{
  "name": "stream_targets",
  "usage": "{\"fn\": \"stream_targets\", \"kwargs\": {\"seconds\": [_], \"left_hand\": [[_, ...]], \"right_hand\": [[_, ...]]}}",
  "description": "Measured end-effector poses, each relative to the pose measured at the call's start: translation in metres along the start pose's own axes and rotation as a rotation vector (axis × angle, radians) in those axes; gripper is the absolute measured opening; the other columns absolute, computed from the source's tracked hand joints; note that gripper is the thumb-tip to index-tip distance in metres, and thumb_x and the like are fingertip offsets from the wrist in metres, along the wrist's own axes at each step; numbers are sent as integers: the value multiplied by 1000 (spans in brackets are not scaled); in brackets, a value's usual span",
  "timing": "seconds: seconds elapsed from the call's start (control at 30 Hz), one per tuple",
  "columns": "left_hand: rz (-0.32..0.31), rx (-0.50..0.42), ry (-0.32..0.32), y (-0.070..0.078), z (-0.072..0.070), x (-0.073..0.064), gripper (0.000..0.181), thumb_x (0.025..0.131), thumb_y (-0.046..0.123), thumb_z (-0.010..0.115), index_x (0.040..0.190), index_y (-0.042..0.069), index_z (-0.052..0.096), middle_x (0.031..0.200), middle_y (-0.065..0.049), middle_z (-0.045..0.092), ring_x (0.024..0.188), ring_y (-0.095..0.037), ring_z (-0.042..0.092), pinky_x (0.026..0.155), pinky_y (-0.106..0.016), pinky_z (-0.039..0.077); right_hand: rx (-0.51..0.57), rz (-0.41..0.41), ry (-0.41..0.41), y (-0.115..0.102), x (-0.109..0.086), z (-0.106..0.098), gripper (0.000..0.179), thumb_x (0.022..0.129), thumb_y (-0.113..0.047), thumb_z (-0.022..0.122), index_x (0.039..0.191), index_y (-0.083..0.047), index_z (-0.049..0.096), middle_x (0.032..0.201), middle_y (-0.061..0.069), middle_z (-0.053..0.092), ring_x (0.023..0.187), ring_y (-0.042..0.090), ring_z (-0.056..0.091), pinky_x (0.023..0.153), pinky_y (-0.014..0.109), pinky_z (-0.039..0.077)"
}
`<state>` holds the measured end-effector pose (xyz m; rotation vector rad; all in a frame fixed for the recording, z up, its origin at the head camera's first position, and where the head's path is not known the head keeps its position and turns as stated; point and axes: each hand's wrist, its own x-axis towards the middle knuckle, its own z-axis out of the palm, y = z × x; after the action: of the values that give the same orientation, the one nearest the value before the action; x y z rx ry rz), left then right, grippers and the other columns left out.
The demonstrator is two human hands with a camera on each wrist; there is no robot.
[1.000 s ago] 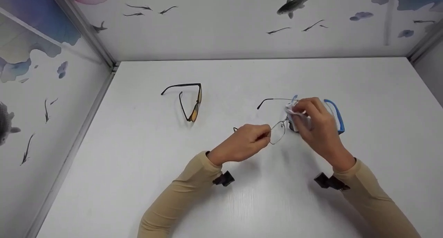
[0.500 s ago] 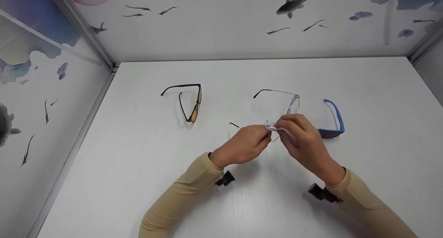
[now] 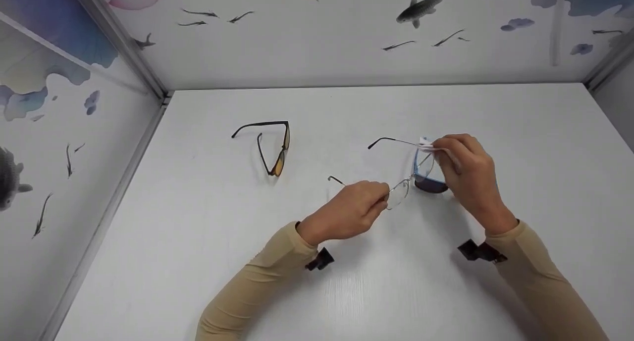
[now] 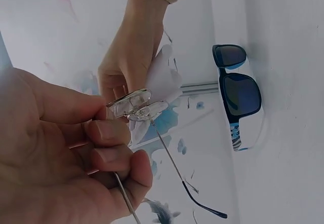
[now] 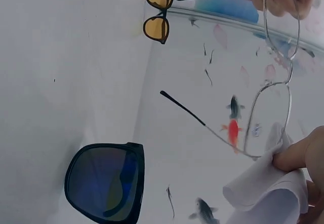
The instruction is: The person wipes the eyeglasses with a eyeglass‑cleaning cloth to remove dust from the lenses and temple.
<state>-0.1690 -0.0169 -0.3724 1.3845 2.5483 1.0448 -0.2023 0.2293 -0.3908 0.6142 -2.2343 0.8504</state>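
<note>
In the head view my left hand point(image 3: 349, 209) grips a pair of thin metal-framed eyeglasses point(image 3: 397, 194) by one end, near the hinge. Their clear lenses are held up off the table, and both temples stand unfolded. A white cloth point(image 5: 263, 188) is pinched between the thumb and fingers of my right hand point(image 3: 468, 175), against the outer edge of the far lens. Part of that lens is hidden by the cloth and fingers. Below and behind the right hand, blue-and-black sunglasses point(image 4: 243, 95) rest on the table, partly covered by the hand in the head view.
Black-framed glasses with yellow lenses point(image 3: 279, 163) lie with temples spread on the left half of the white table point(image 3: 198, 222). Panels printed with fish point(image 3: 421, 6) border the table at the back and left.
My right hand with the cloth moved left to the lens near my left hand, then back right to the far lens. The left hand keeps its grip, and the eyeglasses have tilted slightly.
</note>
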Motion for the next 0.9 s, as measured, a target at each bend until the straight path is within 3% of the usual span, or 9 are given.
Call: {"fn": "stream_targets", "kwargs": {"seconds": [0.07, 0.33, 0.53, 0.6, 0.7, 0.9], "left_hand": [[11, -36, 11, -1, -1, -1, 16, 99, 2, 48, 84, 4, 53, 72, -1, 48, 68, -12, 40, 68, -23, 33], [24, -189, 66, -7, -3, -3, 15, 99, 0, 47, 85, 2, 50, 71, 1, 39, 64, -10, 35, 63, -23, 30], [15, -304, 142, -10, -5, -2, 14, 100, 0, 45, 86, 1, 47, 71, 1, 36, 64, -9, 34, 60, -23, 30], [20, -326, 158, -9, -6, -1, 14, 101, 1, 44, 87, 0, 47, 71, 1, 36, 64, -9, 34, 60, -24, 30], [32, -345, 183, -9, -6, -1, 14, 101, 2, 43, 89, -2, 47, 74, 1, 38, 65, -10, 35, 62, -24, 31], [29, -476, 183, -6, -5, 1, 12, 102, 4, 42, 93, -3, 47, 78, 0, 41, 70, -10, 38, 65, -25, 32]], "right_hand": [[29, 37, -2, 3, -1, -3, 17, 85, 13, 63, 99, 3, 66, 98, 15, 62, 91, 24, 61, 81, 14, 41], [135, 187, -15, 8, -7, -9, 18, 88, 9, 61, 106, 6, 61, 101, 14, 64, 91, 12, 58, 75, 12, 43], [271, 313, -24, -16, -9, -10, 19, 86, 15, 58, 105, 11, 57, 101, 13, 60, 94, 8, 57, 78, 12, 46], [338, 305, -21, -29, -11, -10, 20, 84, 19, 56, 103, 14, 56, 99, 13, 59, 93, 9, 58, 78, 14, 47], [445, 224, -28, -43, -16, -4, 23, 80, 24, 54, 101, 15, 55, 97, 14, 59, 91, 10, 58, 77, 16, 49], [588, 46, 8, -45, -25, 14, 37, 70, 33, 53, 101, 14, 57, 97, 19, 60, 92, 14, 62, 82, 24, 52]]}}
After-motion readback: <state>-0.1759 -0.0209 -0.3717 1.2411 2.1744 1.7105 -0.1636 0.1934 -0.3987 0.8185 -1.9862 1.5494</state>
